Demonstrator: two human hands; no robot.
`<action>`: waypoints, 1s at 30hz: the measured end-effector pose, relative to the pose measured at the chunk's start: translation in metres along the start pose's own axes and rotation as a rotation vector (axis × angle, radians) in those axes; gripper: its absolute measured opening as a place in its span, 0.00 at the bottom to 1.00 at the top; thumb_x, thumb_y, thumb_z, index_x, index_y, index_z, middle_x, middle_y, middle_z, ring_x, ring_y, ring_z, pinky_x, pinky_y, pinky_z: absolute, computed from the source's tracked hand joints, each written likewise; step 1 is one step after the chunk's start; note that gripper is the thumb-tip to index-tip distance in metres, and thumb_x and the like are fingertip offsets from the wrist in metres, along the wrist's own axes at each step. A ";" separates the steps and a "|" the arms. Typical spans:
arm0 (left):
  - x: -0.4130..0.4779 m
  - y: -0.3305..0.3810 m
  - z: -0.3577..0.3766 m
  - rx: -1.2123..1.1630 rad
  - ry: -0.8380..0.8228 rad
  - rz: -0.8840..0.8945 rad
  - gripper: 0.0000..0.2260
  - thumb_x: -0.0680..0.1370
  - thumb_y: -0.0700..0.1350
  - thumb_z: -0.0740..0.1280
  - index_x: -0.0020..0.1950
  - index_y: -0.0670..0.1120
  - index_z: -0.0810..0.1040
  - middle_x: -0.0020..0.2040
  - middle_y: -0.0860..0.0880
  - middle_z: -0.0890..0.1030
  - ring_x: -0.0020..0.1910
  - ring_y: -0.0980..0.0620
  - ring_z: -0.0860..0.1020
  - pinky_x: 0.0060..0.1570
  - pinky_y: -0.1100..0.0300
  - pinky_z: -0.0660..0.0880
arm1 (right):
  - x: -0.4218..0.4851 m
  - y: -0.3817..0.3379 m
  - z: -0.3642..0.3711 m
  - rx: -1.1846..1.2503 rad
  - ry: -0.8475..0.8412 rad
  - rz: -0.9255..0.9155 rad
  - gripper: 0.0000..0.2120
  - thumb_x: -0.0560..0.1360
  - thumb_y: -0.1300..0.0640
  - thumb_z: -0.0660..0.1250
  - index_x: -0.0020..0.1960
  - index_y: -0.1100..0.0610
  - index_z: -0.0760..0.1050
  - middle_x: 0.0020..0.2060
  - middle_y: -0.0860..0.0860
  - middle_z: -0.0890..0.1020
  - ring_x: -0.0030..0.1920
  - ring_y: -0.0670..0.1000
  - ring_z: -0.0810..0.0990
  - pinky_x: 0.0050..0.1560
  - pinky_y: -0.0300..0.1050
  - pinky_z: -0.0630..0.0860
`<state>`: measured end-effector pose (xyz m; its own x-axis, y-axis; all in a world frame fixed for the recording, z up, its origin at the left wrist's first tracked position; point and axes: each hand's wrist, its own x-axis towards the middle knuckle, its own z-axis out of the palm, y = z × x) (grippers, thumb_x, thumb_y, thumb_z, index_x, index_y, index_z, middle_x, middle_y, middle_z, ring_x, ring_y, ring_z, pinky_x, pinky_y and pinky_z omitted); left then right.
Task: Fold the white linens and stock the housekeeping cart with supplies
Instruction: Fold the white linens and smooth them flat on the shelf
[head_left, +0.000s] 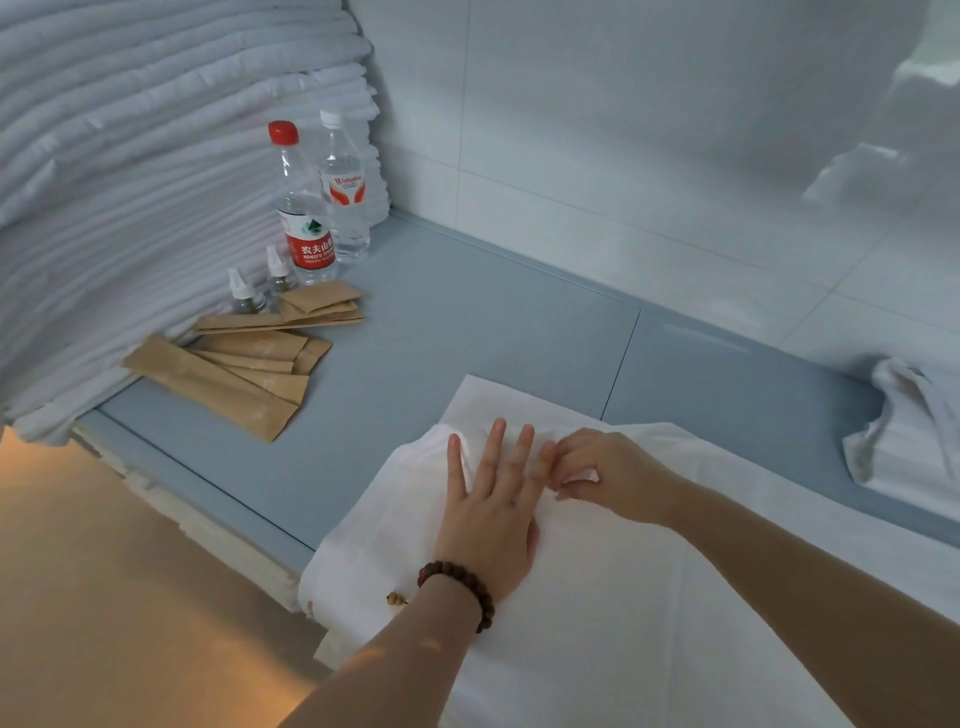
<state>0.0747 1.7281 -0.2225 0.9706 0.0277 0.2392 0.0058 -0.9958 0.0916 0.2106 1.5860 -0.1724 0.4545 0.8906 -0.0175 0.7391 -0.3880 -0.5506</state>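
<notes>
Two hands lie on a white linen (597, 597) spread over the near right part of the blue-grey bench (467, 322); the linen's near left corner hangs over the bench edge. The left hand (488, 499) lies flat, palm down, on the far left part of the linen, its fingers (491, 452) straight and spread, pressing the cloth. A bead bracelet (462, 582) circles that wrist. The right hand (602, 475) sits just right of it, close by the left little finger, with its fingers (576, 486) curled and pinching a small fold of the linen against the thumb.

At far left a tall stack (130, 182) of folded white linens fills the corner by the tiled wall (623, 130). In front of it stand a red-capped bottle (304, 218) and, just behind and right of it, a white-capped bottle (345, 192), both clear. Two small bottles (241, 293) with white nozzles stand just left of and nearer than the red-capped one. Brown paper packets (244, 369) lie in a loose fan on the bench, beside the foot of the stack. At the right edge a second linen (909, 447), crumpled, lies on the bench, well apart from the hands.
</notes>
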 end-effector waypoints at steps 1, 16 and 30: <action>0.000 0.000 -0.002 0.023 -0.022 -0.013 0.29 0.72 0.46 0.58 0.74 0.44 0.65 0.74 0.45 0.66 0.75 0.39 0.59 0.67 0.28 0.55 | 0.002 0.001 -0.003 0.030 -0.019 0.016 0.03 0.71 0.60 0.74 0.44 0.57 0.84 0.45 0.48 0.84 0.50 0.47 0.80 0.56 0.42 0.73; -0.001 0.000 -0.006 0.030 -0.118 0.100 0.24 0.73 0.50 0.53 0.61 0.47 0.81 0.61 0.52 0.80 0.64 0.53 0.75 0.65 0.56 0.71 | 0.122 0.013 0.014 -0.189 0.104 0.627 0.12 0.72 0.50 0.71 0.52 0.55 0.77 0.49 0.52 0.80 0.55 0.55 0.78 0.52 0.46 0.71; 0.001 0.001 0.000 -0.073 -0.073 -0.140 0.35 0.70 0.48 0.56 0.76 0.38 0.57 0.75 0.36 0.60 0.74 0.35 0.57 0.67 0.35 0.62 | 0.066 0.008 -0.016 0.065 0.014 0.136 0.17 0.71 0.53 0.74 0.59 0.54 0.80 0.56 0.47 0.82 0.58 0.45 0.77 0.54 0.20 0.61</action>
<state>0.0755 1.7270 -0.2224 0.9765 0.1566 0.1482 0.1275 -0.9736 0.1892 0.2550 1.6381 -0.1643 0.5554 0.8273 -0.0846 0.6365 -0.4884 -0.5970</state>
